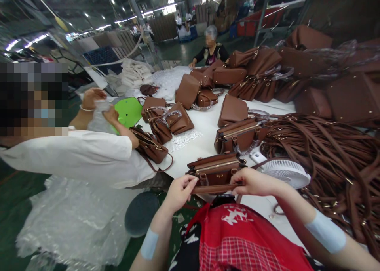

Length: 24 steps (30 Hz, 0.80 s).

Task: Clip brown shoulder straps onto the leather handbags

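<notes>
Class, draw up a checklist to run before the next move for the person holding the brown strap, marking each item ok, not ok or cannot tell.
1. Left hand gripping the brown strap: ok.
2. Right hand gripping it too: ok.
3. Strap straight between the hands: ok.
4. Strap ends fastened: cannot tell; the attachments aren't clearly visible.
5. Room around the right forearm: not ok; the white fan looks close.
</notes>
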Each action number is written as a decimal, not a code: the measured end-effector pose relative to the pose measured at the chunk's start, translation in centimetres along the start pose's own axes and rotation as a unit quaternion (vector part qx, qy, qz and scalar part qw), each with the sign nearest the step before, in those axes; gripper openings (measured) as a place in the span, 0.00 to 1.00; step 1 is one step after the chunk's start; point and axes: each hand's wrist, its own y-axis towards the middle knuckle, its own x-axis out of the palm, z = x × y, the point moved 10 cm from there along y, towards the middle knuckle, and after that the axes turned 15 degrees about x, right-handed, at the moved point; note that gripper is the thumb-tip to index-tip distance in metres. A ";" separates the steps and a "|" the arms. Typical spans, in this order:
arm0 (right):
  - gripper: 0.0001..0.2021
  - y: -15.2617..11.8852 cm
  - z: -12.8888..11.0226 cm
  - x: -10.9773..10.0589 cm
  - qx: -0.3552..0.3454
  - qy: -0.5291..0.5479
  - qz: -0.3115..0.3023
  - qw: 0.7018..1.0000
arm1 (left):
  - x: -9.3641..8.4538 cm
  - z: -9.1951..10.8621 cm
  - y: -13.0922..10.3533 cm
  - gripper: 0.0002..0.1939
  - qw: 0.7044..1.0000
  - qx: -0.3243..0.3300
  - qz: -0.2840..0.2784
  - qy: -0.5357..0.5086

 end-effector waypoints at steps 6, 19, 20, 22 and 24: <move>0.15 0.1 1.2 0.1 0.030 0.047 -0.003 0.998 | 2.4 1.8 0.7 0.18 0.995 0.058 -0.081 0.030; 0.13 0.2 0.3 0.6 -0.021 0.150 0.018 0.988 | 8.4 4.9 3.1 0.17 0.984 0.098 -0.150 0.013; 0.15 0.1 0.5 0.5 -0.020 0.152 0.020 0.988 | 8.6 4.6 3.1 0.18 0.984 0.091 -0.156 0.001; 0.18 0.0 0.8 0.2 -0.017 0.148 0.030 0.988 | 9.5 4.0 3.1 0.18 0.981 0.070 -0.175 -0.042; 0.18 -0.1 0.9 0.0 -0.019 0.144 0.043 0.988 | 10.7 3.6 3.1 0.20 0.973 0.043 -0.201 -0.108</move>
